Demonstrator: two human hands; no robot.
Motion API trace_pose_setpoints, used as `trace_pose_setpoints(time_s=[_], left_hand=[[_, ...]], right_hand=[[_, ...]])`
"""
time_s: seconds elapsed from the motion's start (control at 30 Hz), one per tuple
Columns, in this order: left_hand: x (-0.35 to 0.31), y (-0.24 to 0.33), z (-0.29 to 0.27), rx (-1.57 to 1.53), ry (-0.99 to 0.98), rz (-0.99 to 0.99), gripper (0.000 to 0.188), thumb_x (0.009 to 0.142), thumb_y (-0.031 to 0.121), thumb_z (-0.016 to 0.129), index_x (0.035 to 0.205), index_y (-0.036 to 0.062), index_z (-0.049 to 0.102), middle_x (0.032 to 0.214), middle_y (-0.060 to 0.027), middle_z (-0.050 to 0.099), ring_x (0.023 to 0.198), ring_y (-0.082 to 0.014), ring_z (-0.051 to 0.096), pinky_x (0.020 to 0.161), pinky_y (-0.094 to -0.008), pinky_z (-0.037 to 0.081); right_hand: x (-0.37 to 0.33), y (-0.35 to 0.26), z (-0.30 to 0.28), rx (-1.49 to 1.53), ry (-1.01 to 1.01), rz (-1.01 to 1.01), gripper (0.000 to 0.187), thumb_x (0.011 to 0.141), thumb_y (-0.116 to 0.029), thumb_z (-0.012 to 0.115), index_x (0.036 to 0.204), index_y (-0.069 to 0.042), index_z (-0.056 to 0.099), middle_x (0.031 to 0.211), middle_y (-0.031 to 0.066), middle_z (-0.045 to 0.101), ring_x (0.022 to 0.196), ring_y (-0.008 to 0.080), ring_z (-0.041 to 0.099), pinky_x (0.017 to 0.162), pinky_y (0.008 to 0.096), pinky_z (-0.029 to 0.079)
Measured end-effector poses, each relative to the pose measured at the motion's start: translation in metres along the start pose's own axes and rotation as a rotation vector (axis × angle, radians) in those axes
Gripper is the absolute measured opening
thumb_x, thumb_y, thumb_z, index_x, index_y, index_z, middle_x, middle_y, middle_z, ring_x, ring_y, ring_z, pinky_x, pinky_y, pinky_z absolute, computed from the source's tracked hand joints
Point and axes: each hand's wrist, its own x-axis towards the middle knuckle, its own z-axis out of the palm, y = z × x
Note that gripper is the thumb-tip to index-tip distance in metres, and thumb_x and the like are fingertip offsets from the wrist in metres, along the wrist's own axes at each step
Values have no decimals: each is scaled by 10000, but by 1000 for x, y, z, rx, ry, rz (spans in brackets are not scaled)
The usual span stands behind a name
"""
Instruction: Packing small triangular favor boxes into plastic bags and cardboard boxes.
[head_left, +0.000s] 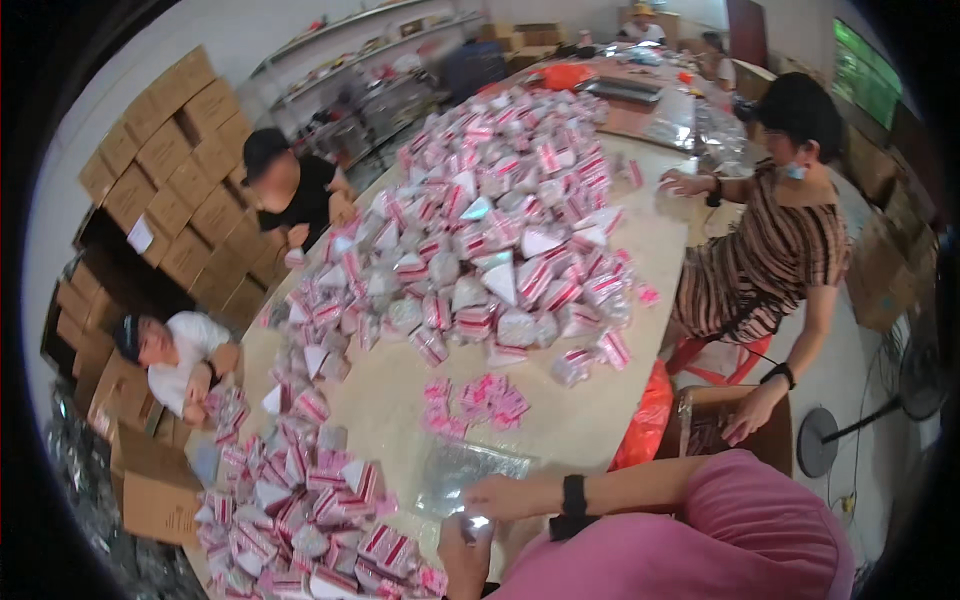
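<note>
stacked brown cartons [185, 160], left | wall shelves [362, 46], back | green window [867, 72], right | red stool [692, 352] | black floor stand [818, 442]

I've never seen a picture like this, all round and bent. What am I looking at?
There is no robot: a person works with bare hands. A wide fisheye camera on their head looks down, so straight edges curve. The right hand, on the arm with a black wristband, comes in from the right; the left hand from below. Something shiny shows between them, too blurred to name. Beside them lie clear plastic bags on the tabletop, with pink cards beyond and heaps of small pink-and-white packets. Other people are around the table.
</note>
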Motion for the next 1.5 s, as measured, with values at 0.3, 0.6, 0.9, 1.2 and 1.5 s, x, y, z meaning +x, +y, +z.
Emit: trace_pose_setpoints(time_s=[0.3, 0.6, 0.9, 1.2, 1.5], left_hand=[[0, 3, 2, 172, -111, 240, 220, 922, 174, 520, 786, 9, 572, 683, -165, 552, 613, -322, 523, 565, -413, 408], [7, 36, 11, -552, -261, -362, 234, 931, 191, 455, 814, 43, 593, 563, 20, 402, 486, -68, 340, 446, -217, 259], [6, 45, 33, -797, -622, -397, 192, 928, 174, 438, 804, 67, 539, 560, 28, 410, 467, -56, 353, 420, -209, 255], [-14, 49, 43, -657, -712, -304, 276, 939, 243, 422, 711, 91, 457, 552, 23, 406, 465, -78, 352, 430, -235, 262], [-23, 53, 28, -485, -708, -25, 421, 963, 290, 389, 609, 69, 435, 526, -17, 378, 449, -126, 342, 441, -289, 254]], right_hand=[[-6, 29, 4, 170, -111, 228, 124, 797, -157, 538, 750, -43, 531, 571, 45, 478, 503, 117, 442, 446, 290, 351], [-38, 12, -2, 151, 98, -35, 112, 777, -125, 549, 826, -28, 527, 712, 90, 563, 621, 211, 567, 537, 340, 437], [-103, -7, -4, -588, 358, -24, 192, 808, -231, 567, 936, -99, 623, 806, 139, 636, 745, 340, 598, 673, 417, 468], [-147, -31, 9, -641, 349, 56, 195, 793, -147, 564, 957, -89, 652, 892, 152, 660, 820, 309, 630, 724, 381, 492], [-146, -21, 21, -728, 307, -2, 186, 877, -144, 526, 960, -26, 643, 894, 169, 655, 835, 340, 621, 740, 381, 497]])
